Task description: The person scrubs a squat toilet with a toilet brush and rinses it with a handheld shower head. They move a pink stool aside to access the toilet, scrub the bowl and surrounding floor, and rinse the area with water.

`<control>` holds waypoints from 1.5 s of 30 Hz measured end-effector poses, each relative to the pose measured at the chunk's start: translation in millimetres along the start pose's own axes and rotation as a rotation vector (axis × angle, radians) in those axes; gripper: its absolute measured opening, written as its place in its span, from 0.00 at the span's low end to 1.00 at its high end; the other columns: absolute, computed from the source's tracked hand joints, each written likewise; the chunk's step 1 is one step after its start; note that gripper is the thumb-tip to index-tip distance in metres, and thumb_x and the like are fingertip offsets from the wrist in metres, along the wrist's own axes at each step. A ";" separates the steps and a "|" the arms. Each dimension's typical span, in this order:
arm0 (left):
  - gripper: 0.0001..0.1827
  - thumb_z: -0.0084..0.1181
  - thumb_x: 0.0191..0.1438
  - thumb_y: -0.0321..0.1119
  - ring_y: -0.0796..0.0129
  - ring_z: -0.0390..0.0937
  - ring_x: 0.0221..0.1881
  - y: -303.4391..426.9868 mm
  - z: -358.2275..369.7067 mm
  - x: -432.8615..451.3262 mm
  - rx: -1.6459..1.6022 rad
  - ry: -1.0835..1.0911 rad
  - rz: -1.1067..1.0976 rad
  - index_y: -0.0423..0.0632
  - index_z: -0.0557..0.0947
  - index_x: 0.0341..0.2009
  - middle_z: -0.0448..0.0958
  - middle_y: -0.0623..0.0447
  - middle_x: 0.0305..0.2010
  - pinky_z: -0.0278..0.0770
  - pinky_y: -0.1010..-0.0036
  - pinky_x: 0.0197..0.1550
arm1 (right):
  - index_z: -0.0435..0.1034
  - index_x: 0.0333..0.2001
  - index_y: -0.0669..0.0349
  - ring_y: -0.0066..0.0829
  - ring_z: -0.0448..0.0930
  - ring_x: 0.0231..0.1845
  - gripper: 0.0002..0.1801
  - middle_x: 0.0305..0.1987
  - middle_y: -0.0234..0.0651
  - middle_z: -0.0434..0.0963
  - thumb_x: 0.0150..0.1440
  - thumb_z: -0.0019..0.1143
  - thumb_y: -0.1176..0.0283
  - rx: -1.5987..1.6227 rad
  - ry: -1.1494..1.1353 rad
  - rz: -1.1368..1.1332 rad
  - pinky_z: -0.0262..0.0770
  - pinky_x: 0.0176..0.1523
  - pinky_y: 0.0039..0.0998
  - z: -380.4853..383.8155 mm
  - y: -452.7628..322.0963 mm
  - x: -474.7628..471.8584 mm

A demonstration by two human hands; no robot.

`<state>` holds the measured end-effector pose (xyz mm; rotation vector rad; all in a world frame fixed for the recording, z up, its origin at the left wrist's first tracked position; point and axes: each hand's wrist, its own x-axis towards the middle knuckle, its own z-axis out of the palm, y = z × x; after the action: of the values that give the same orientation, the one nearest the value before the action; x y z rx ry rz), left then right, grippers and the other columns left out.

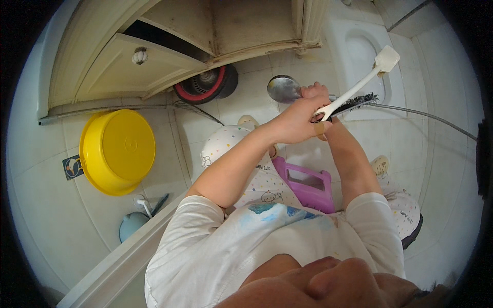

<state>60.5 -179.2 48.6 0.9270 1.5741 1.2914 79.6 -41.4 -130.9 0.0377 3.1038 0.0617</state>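
Note:
My left hand [306,117] has its fingers closed around the handle of a white long-handled tool [356,86] with a flat, squarish head; a black-bristled brush [356,102] lies along it in the same grip. A tan bandage strip is on a finger of this hand. My forearms cross, and my right hand [315,90] is partly hidden beyond the left one. It grips the handle of a round metal shower head [284,88], whose grey hose [431,112] runs off to the right.
A worn cream cabinet [154,71] stands ahead, a black-and-red round object [210,84] under it. A yellow plastic basin [129,150] is at left, above a light blue item [132,226]. A white squat toilet [396,90] lies ahead right; a purple plastic object [304,192] is between my legs.

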 end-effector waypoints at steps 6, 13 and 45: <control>0.23 0.52 0.49 0.26 0.73 0.69 0.33 5.3 0.7 2.6 -0.062 -0.044 -0.045 0.45 0.66 0.51 0.67 0.54 0.34 0.78 0.75 0.32 | 0.71 0.20 0.48 0.27 0.76 0.27 0.11 0.21 0.28 0.76 0.38 0.51 0.54 0.010 -0.101 0.050 0.67 0.29 0.29 -20.2 14.6 -4.7; 0.24 0.51 0.50 0.27 0.73 0.68 0.33 10.8 3.1 3.8 -0.142 -0.006 -0.006 0.46 0.65 0.53 0.67 0.54 0.35 0.78 0.76 0.34 | 0.66 0.19 0.48 0.25 0.75 0.27 0.13 0.23 0.28 0.72 0.43 0.48 0.52 0.095 -0.017 0.017 0.65 0.31 0.32 -24.4 19.3 -24.3; 0.17 0.55 0.49 0.33 0.78 0.65 0.20 -20.7 -13.8 15.6 0.089 0.192 -0.069 0.39 0.70 0.42 0.73 0.53 0.25 0.63 0.81 0.20 | 0.73 0.29 0.49 0.33 0.75 0.38 0.11 0.30 0.29 0.77 0.37 0.60 0.65 0.029 -0.446 0.258 0.69 0.37 0.37 7.0 27.4 -132.6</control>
<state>41.8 -173.1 26.7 0.8141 1.8090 1.3018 213.0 -17.1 -131.9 0.3946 2.6366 0.0122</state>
